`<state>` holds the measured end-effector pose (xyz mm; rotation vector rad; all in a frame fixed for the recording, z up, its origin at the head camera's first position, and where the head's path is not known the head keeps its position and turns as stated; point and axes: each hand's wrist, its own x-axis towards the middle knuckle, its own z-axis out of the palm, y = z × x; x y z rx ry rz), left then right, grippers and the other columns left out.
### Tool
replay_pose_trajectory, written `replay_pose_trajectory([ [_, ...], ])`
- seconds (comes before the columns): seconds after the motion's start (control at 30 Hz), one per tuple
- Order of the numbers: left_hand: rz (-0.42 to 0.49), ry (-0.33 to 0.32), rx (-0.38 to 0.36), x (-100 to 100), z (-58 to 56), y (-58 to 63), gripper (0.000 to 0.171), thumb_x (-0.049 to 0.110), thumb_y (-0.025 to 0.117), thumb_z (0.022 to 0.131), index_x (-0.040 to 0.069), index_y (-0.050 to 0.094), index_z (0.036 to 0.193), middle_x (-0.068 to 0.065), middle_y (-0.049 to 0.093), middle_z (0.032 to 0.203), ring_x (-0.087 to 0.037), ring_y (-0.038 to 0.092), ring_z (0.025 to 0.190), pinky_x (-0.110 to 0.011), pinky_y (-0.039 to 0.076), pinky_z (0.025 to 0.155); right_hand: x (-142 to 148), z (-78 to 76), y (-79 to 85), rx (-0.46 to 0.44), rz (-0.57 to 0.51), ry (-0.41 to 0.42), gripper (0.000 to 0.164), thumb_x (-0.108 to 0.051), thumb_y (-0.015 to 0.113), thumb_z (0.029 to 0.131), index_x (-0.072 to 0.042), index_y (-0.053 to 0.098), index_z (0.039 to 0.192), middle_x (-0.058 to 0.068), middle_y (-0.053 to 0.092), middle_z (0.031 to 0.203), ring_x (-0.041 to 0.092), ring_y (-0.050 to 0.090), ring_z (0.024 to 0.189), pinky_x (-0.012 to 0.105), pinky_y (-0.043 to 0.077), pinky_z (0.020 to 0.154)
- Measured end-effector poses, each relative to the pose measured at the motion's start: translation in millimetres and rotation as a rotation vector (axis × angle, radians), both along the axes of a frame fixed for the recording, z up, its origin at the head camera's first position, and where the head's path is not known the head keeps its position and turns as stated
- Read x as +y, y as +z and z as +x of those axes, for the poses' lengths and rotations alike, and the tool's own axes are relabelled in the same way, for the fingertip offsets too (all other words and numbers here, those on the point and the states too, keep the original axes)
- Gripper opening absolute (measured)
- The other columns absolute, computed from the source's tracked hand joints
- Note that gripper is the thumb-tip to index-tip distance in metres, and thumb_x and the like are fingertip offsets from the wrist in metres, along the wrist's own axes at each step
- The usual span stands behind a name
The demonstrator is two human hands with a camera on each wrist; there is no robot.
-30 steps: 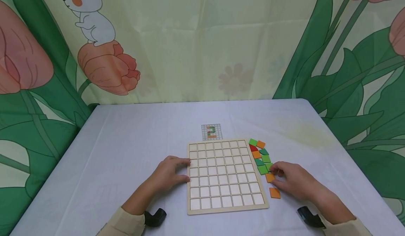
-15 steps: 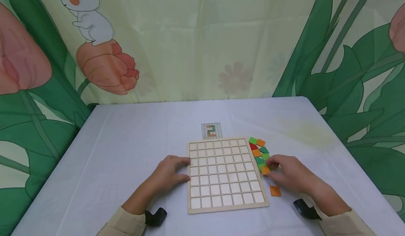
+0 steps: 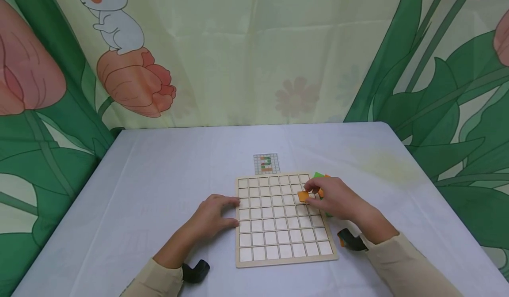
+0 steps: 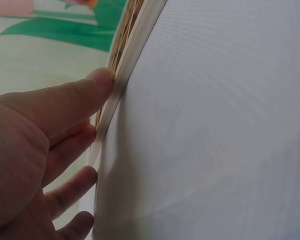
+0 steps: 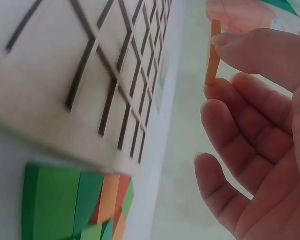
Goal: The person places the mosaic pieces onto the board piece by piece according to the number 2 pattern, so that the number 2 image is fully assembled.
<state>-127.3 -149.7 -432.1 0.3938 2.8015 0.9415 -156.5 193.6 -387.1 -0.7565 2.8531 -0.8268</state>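
Observation:
A wooden grid board (image 3: 286, 264) of white square cells lies on the table. My right hand (image 3: 338, 199) pinches an orange square tile (image 3: 303, 196) over the board's right part. In the right wrist view the tile (image 5: 213, 52) is held on edge between thumb and finger, lifted off the board. My left hand (image 3: 212, 215) rests at the board's left edge, thumb and forefinger apart. Seen from the left wrist, the fingertips (image 4: 102, 80) touch the board's side (image 4: 125, 72). Several green, orange and red tiles (image 5: 55, 200) lie along the board's right edge, partly hidden by the right hand in the head view.
A small pattern card (image 3: 267, 163) with a coloured figure on a grid lies behind the board. An orange tile (image 3: 341, 242) is mostly hidden under the right wrist's black camera mount (image 3: 351, 239). A white cloth (image 3: 159, 169) covers the table; a printed curtain (image 3: 222, 67) hangs behind.
The right hand took an orange tile from the right-hand group and carried it up and left, from beside the board to over its cells. The left hand stayed in place.

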Motion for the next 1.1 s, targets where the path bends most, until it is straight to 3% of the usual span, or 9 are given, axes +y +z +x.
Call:
replay_pose_trajectory([
  [0.23, -0.005, 0.000, 0.000, -1, 0.0, -0.5, 0.050, 0.019, 0.087, 0.078, 0.015, 0.071, 0.125, 0.001, 0.064, 0.128, -0.028, 0.050, 0.126, -0.050, 0.041, 0.103, -25, -12.0, -2.5, -0.042, -0.042, 0.013, 0.022, -0.014, 0.072, 0.089, -0.006, 0.069, 0.109, -0.004, 0.067, 0.101, 0.018, 0.059, 0.093, 0.038, 0.049, 0.080],
  [0.7, -0.001, 0.001, 0.004, -1, -0.2, 0.7, 0.049, 0.020, 0.087, 0.078, 0.015, 0.071, 0.124, 0.001, 0.064, 0.127, -0.028, 0.051, 0.124, -0.050, 0.041, 0.102, -68, -31.7, -9.7, -0.078, 0.009, 0.034, 0.024, -0.019, 0.073, 0.090, -0.006, 0.068, 0.108, 0.000, 0.067, 0.101, 0.019, 0.058, 0.092, 0.036, 0.051, 0.083],
  [1.1, -0.009, 0.002, -0.010, -1, -0.8, -2.1, 0.049, 0.020, 0.087, 0.079, 0.016, 0.071, 0.125, 0.003, 0.064, 0.126, -0.027, 0.051, 0.124, -0.049, 0.042, 0.101, -87, -40.3, -18.1, -0.083, 0.057, 0.053, 0.026, -0.022, 0.073, 0.091, -0.006, 0.068, 0.111, 0.001, 0.068, 0.102, 0.019, 0.061, 0.091, 0.037, 0.051, 0.086],
])
